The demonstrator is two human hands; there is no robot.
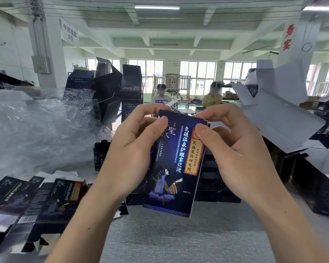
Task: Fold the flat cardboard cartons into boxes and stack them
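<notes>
I hold a dark blue printed carton (171, 173) upright in front of me, above the grey table (179, 240). My left hand (135, 147) grips its upper left edge, thumb on the front face. My right hand (234, 147) pinches the upper right corner, thumb on the front and fingers curled over the top edge. The carton's lower end hangs free. Flat unfolded cartons (32, 205) lie fanned out at the left. A dark stack of folded boxes (215, 183) stands behind the held carton.
Crumpled clear plastic wrap (36, 130) covers the left of the table. Large dark boxes (110, 92) stand behind it. White opened cardboard (277, 111) and dark boxes (321, 190) crowd the right side. Two seated people (213, 97) work far back.
</notes>
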